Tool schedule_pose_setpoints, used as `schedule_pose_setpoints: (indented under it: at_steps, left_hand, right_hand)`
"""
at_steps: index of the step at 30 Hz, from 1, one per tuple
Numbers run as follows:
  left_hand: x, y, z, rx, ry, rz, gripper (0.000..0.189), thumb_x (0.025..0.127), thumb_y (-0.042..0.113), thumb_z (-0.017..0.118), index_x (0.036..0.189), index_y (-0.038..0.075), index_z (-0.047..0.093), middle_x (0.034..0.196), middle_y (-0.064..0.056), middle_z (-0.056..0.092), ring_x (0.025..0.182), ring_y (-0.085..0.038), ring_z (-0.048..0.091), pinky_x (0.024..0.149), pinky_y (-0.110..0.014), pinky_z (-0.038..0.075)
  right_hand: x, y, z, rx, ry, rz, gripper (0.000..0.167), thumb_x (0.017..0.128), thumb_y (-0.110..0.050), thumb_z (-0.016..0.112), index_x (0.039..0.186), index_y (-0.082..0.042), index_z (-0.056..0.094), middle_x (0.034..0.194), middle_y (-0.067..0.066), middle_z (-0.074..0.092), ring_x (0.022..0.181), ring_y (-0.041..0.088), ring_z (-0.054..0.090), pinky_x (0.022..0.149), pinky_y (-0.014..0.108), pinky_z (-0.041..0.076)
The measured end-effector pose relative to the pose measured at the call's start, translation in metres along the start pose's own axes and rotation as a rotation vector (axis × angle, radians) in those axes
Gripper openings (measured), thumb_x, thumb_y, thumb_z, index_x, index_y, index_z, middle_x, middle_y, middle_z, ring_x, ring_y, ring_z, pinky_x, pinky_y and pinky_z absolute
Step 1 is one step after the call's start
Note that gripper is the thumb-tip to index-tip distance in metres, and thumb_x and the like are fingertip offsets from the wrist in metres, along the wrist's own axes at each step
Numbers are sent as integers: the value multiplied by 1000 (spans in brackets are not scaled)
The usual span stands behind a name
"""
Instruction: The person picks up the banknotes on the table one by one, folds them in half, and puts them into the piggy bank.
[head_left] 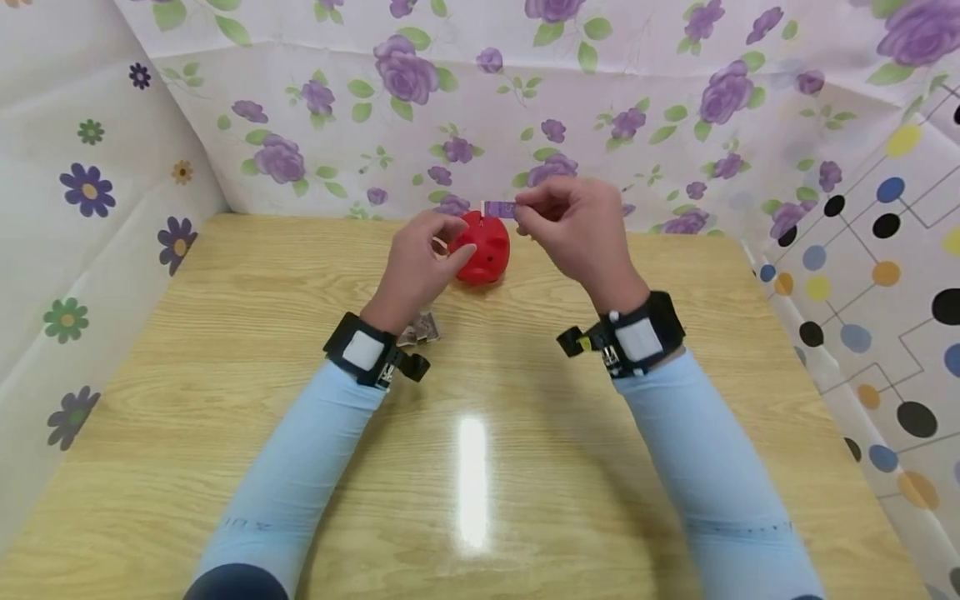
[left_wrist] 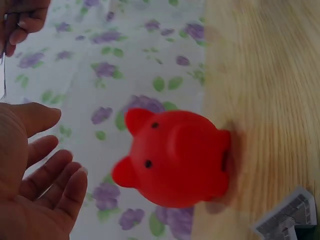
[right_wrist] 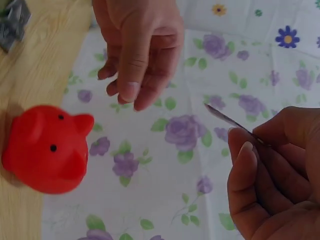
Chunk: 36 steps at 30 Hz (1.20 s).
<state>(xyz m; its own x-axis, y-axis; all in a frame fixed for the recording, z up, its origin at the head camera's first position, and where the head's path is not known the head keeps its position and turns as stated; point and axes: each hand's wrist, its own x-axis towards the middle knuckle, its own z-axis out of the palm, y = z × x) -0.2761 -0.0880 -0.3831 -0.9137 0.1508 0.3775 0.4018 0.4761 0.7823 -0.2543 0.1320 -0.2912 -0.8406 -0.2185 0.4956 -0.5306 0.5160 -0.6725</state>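
A red pig-shaped piggy bank (head_left: 486, 260) stands on the wooden table near its back edge, its face turned toward me. Between thumb and fingertips my right hand (head_left: 579, 227) pinches a small folded purple banknote (head_left: 499, 209), held out above the pig's back. In the right wrist view the folded banknote (right_wrist: 231, 119) appears nearly edge-on. My left hand (head_left: 418, 265) hovers at the pig's left side with thumb and fingers spread loosely. The left wrist view shows this left hand (left_wrist: 42, 172) holding nothing, apart from the piggy bank (left_wrist: 177, 157).
Several folded grey paper notes (head_left: 424, 328) lie on the table (head_left: 525, 467) beneath my left wrist. A floral cloth wall (head_left: 330, 125) rises right behind the piggy bank. Patterned sheets also stand along the left and right sides.
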Motion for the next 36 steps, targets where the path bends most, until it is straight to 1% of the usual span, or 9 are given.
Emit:
schedule_pose_setpoints:
  at_steps: [4, 8, 10, 13, 17, 20, 25, 31, 36]
  left_hand:
    - [17, -20, 8, 48, -37, -71, 51, 93, 27, 77, 137, 10, 60, 135, -10, 58, 123, -31, 55, 100, -45, 55]
    - [30, -37, 14, 72, -122, -172, 69, 90, 32, 79, 152, 22, 49, 153, -4, 47, 141, -26, 43, 111, -45, 49]
    - [35, -42, 16, 92, -165, -194, 79, 88, 34, 81, 156, 27, 43, 160, -2, 41, 147, -24, 37, 113, -47, 47]
    - [41, -47, 20, 130, -223, -207, 90, 85, 35, 84, 160, 28, 35, 166, -1, 32, 152, -27, 30, 113, -50, 47]
    - [44, -48, 25, 163, -271, -214, 92, 84, 33, 85, 161, 23, 34, 166, -6, 31, 151, -32, 31, 110, -53, 49]
    - [43, -47, 29, 176, -272, -223, 90, 85, 30, 85, 160, 22, 36, 164, -7, 35, 149, -32, 34, 109, -52, 50]
    - [40, -47, 31, 156, -236, -205, 87, 84, 29, 85, 158, 20, 39, 161, -7, 40, 147, -32, 38, 110, -52, 50]
    - [40, -50, 33, 140, -223, -174, 86, 84, 29, 86, 157, 18, 40, 158, -8, 43, 144, -31, 41, 109, -49, 51]
    - [41, -51, 32, 151, -221, -172, 85, 85, 31, 84, 157, 17, 41, 159, -9, 43, 145, -31, 41, 110, -49, 50]
  right_hand:
    - [23, 6, 0, -88, -66, 76, 14, 95, -15, 70, 98, -6, 80, 87, 7, 77, 70, 13, 71, 64, 22, 56]
    - [43, 7, -1, -164, -153, 167, 14, 95, -18, 69, 97, -6, 77, 87, 8, 77, 71, 15, 74, 66, 23, 59]
    - [51, 7, 0, -192, -206, 213, 15, 96, -19, 68, 98, -7, 77, 89, 7, 77, 72, 15, 75, 70, 23, 60]
    - [62, 6, 3, -226, -266, 247, 16, 96, -19, 67, 98, -7, 76, 91, 6, 76, 74, 15, 75, 71, 24, 61]
    - [74, 10, 12, -264, -313, 268, 16, 95, -20, 66, 95, -8, 76, 91, 6, 75, 74, 17, 75, 70, 25, 60]
    - [81, 14, 19, -296, -351, 294, 17, 95, -21, 66, 93, -8, 76, 93, 9, 76, 76, 19, 75, 69, 25, 60]
    - [88, 22, 31, -335, -400, 339, 19, 95, -21, 65, 87, -8, 76, 89, 12, 76, 75, 21, 73, 68, 26, 60]
    - [91, 29, 46, -350, -405, 368, 19, 93, -17, 65, 85, -5, 76, 82, 11, 73, 69, 19, 70, 66, 25, 60]
    - [92, 31, 56, -366, -403, 400, 19, 93, -17, 66, 87, -3, 77, 80, 11, 73, 68, 21, 69, 65, 26, 59]
